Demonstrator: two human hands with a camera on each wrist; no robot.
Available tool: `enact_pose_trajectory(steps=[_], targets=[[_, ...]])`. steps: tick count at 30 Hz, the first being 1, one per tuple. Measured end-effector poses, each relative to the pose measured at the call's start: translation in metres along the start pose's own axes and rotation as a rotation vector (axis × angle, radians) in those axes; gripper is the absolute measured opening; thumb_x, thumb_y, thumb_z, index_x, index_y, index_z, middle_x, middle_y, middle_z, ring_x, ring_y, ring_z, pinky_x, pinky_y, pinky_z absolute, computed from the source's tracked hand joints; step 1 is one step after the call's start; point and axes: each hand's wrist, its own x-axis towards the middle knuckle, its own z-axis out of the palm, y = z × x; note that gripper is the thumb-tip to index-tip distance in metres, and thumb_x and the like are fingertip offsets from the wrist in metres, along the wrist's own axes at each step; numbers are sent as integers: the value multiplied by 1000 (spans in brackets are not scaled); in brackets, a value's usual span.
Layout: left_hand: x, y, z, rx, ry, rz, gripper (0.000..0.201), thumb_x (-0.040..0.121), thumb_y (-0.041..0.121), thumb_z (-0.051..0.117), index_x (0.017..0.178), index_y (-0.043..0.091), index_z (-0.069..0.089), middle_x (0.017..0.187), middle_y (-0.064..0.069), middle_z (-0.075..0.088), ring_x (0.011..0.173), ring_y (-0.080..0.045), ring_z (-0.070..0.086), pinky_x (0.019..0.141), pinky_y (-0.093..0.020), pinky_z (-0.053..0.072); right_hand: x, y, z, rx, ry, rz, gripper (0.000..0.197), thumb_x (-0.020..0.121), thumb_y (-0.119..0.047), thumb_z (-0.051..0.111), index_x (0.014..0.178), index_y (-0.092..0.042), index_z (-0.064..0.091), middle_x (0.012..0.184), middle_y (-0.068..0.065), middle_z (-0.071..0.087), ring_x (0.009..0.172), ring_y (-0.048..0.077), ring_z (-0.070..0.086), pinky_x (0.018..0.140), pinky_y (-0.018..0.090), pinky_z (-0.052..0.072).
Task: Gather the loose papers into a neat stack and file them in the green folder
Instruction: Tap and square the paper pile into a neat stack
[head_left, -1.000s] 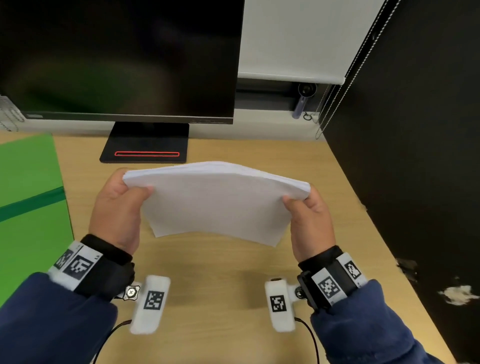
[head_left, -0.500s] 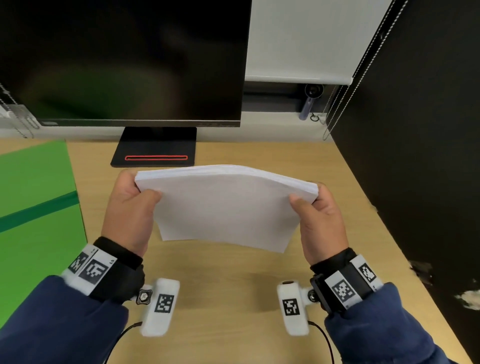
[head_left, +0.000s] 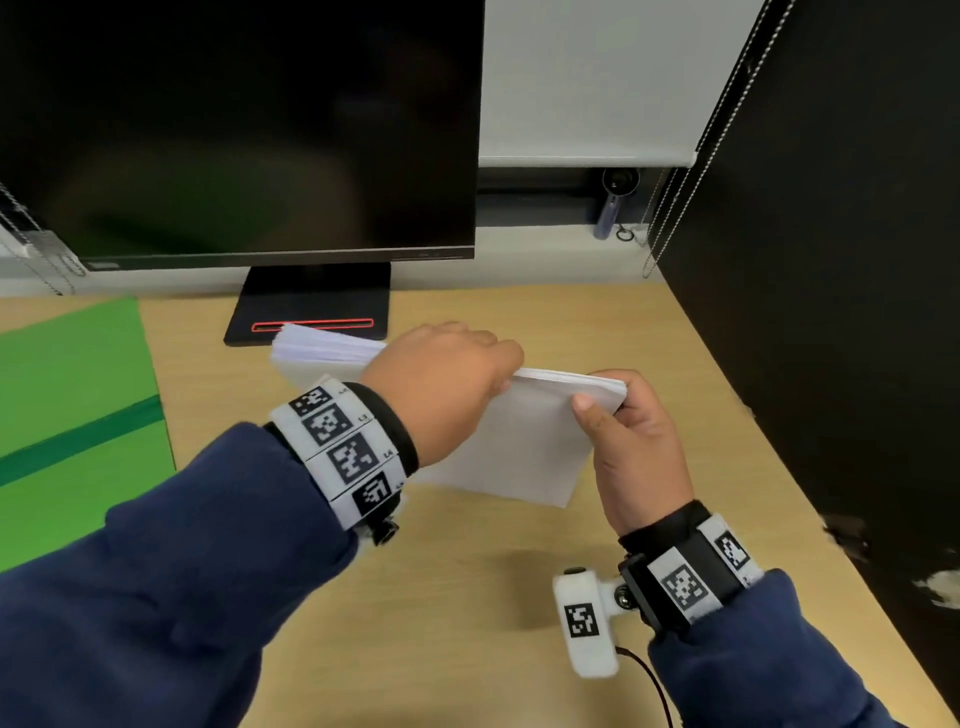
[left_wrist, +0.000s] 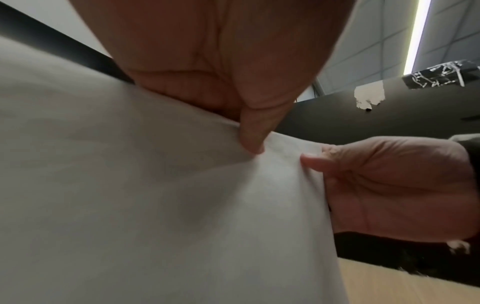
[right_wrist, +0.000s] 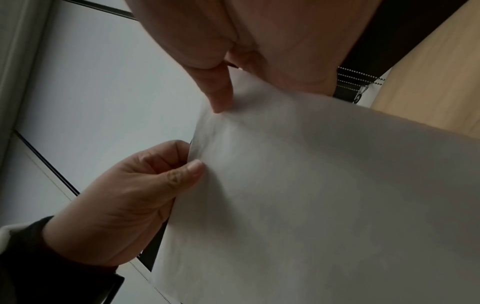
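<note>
A thick stack of white papers (head_left: 524, 447) is held on edge above the wooden desk (head_left: 467, 597). My left hand (head_left: 493, 384) reaches across and grips the stack's top edge near its right end, thumb on the near face (left_wrist: 252, 142). My right hand (head_left: 602, 405) pinches the top right corner, thumb in front (right_wrist: 218, 94). The stack's left end (head_left: 311, 348) sticks out free behind my left wrist. The green folder (head_left: 67, 415), with a darker green band, lies flat on the desk at the far left, apart from both hands.
A dark monitor (head_left: 234, 130) stands at the back, its black base (head_left: 311, 306) just behind the papers. A black partition (head_left: 831, 260) walls off the right side, and blind cords (head_left: 670, 218) hang at the back right.
My left hand has let go of the stack's left edge and moved right along the top, close to my right hand. My right hand keeps its hold.
</note>
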Motion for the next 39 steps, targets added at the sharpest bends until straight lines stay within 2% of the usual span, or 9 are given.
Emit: enact_pose_trajectory(steps=[4, 7, 14, 17, 19, 22, 25, 34, 39], targets=[[-3, -5, 2, 14, 109, 58, 24, 75, -1, 70, 80, 17, 55, 67, 1, 60, 64, -27, 56, 53, -29, 37, -1, -3, -1, -141, 11, -50, 13, 97, -6, 58, 95, -18, 63, 87, -5, 70, 80, 10, 64, 69, 26, 53], [-11, -14, -17, -71, 282, 14, 3, 86, 10, 63, 85, 13, 63, 69, 0, 59, 66, -29, 58, 56, -34, 48, 3, -9, -15, -366, -29, -51, 12, 99, -11, 58, 97, -21, 64, 96, -1, 71, 86, 11, 66, 73, 30, 54], [-35, -45, -49, -425, 499, -197, 9, 98, 23, 54, 97, 22, 63, 75, 6, 61, 68, -12, 59, 57, -29, 45, 15, -34, -33, -959, 62, -237, 38, 94, -34, 63, 70, -6, 50, 63, 7, 50, 57, 18, 44, 51, 31, 36], [-47, -46, -35, -645, 565, -294, 12, 97, 30, 54, 92, 39, 61, 85, 5, 67, 75, -5, 63, 63, -26, 52, 21, -48, -28, -801, 311, -240, 33, 88, -36, 70, 78, -11, 52, 70, 4, 54, 61, 7, 50, 58, 34, 43], [-53, -48, -23, -902, 632, -374, 9, 94, 38, 56, 92, 41, 64, 94, 5, 71, 85, -16, 69, 75, -39, 58, 24, -49, -21, -355, 178, -84, 31, 84, -31, 75, 107, -22, 56, 104, -1, 65, 95, 0, 64, 81, 38, 53], [-57, -49, -8, -1234, 691, -416, 10, 88, 47, 65, 94, 40, 69, 102, 5, 74, 93, -21, 69, 84, -48, 57, 25, -42, -8, 49, -87, 44, 49, 90, -23, 68, 135, -14, 52, 134, 8, 66, 122, 27, 63, 98, 47, 52], [-56, -45, 5, -1448, 740, -411, 7, 94, 32, 61, 96, 32, 68, 102, 6, 76, 93, -12, 71, 80, -32, 58, 18, -49, 9, 31, -106, -78, 33, 93, -15, 57, 125, -8, 60, 118, 2, 75, 108, 21, 70, 86, 33, 57], [-57, -31, 32, -1438, 642, -597, 22, 103, 5, 43, 109, 22, 56, 101, 13, 73, 91, 3, 67, 78, -21, 52, 6, -25, 17, -126, -23, 5, 37, 93, -20, 55, 128, -6, 56, 124, 15, 68, 107, 26, 68, 87, 49, 57], [-48, -39, 3, -1022, 762, -396, 50, 101, 11, 46, 142, 38, 37, 132, -3, 56, 118, -6, 57, 97, -26, 48, 6, -42, 19, -362, -20, -351, 61, 102, -5, 47, 148, -41, 28, 144, 0, 53, 129, 8, 53, 108, 33, 46]])
